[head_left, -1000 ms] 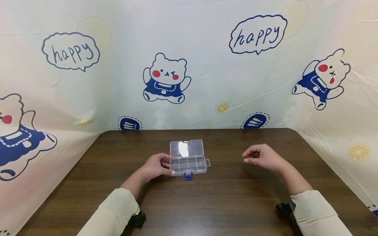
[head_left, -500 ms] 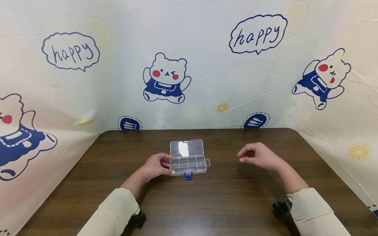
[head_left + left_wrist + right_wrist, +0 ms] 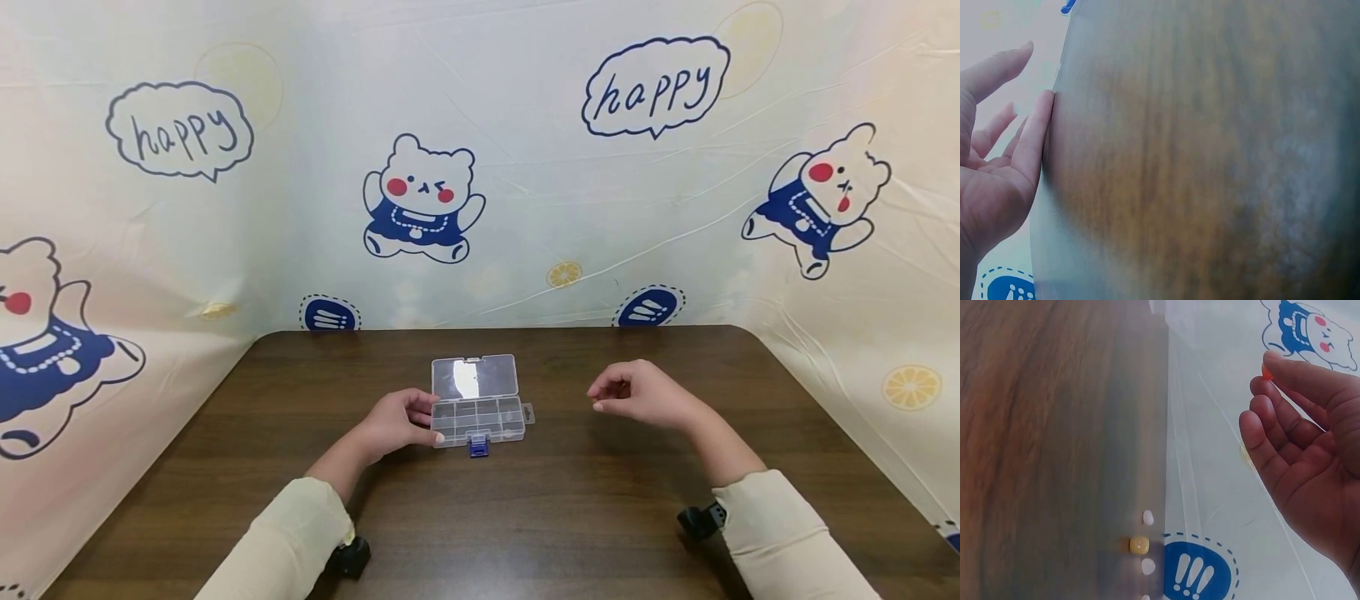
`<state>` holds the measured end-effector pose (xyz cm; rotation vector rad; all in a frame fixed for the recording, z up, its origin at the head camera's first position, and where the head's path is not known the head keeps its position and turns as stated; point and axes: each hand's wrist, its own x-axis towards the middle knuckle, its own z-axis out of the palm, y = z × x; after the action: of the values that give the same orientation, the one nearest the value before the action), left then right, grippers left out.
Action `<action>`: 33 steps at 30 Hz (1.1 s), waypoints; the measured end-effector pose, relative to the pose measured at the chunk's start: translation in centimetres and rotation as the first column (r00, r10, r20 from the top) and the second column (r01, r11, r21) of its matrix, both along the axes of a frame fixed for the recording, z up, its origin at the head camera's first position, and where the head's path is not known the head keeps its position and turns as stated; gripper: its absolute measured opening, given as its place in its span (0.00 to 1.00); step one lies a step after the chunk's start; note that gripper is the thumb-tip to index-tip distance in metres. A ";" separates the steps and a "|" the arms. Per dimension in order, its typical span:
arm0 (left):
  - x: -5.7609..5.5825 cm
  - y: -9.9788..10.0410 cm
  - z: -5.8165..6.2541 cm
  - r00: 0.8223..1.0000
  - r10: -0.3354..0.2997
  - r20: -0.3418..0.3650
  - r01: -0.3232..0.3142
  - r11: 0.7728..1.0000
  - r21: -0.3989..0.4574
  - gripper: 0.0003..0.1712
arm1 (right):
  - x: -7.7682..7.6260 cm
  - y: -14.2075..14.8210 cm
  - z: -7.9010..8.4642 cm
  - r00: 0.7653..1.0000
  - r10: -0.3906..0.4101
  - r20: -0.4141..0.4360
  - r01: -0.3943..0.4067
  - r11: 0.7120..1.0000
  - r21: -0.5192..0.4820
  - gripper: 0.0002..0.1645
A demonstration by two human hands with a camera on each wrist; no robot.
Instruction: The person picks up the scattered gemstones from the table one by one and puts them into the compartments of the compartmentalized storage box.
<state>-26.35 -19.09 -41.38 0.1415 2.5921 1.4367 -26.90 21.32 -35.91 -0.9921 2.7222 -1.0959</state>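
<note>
A clear plastic compartment box (image 3: 477,421) lies in the middle of the table in the head view, its lid (image 3: 475,377) raised behind and a blue latch (image 3: 478,446) at its front. My left hand (image 3: 393,427) grips the box's left end, thumb at the front corner and fingers towards the back. To the right of the box, my right hand (image 3: 648,398) hovers over the table. In the right wrist view its thumb and forefinger pinch a small red-orange piece (image 3: 1266,373), mostly covered by the fingertips. The other fingers curl loosely.
In the right wrist view several small white pieces (image 3: 1148,567) and a yellow cube-like piece (image 3: 1139,545) lie on the table, hidden in the head view. A patterned cloth (image 3: 525,192) hangs behind the dark wooden table (image 3: 540,533).
My right hand has moved left towards the box, carrying the small red-orange piece. The left hand and the box have stayed in place.
</note>
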 end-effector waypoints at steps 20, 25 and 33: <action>0.1 0.1 0.1 1.000 -0.007 -0.003 0.007 1.000 0.005 0.36 | -1.0 -3.1 0.6 0.995 0.084 -0.056 -0.084 0.996 0.009 0.06; 0.1 0.1 0.1 1.000 -0.003 -0.006 0.003 1.000 -0.002 0.36 | -1.2 -3.8 0.6 0.994 0.096 -0.047 -0.096 0.995 0.017 0.05; 0.0 0.1 0.1 1.000 -0.005 -0.014 0.005 1.000 -0.012 0.35 | -1.4 -5.1 1.1 0.994 0.105 -0.023 -0.104 0.994 0.030 0.05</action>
<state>-26.31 -18.98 -41.26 0.1573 2.6085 1.4239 -28.28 16.24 -34.80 -1.1365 2.6623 -1.0319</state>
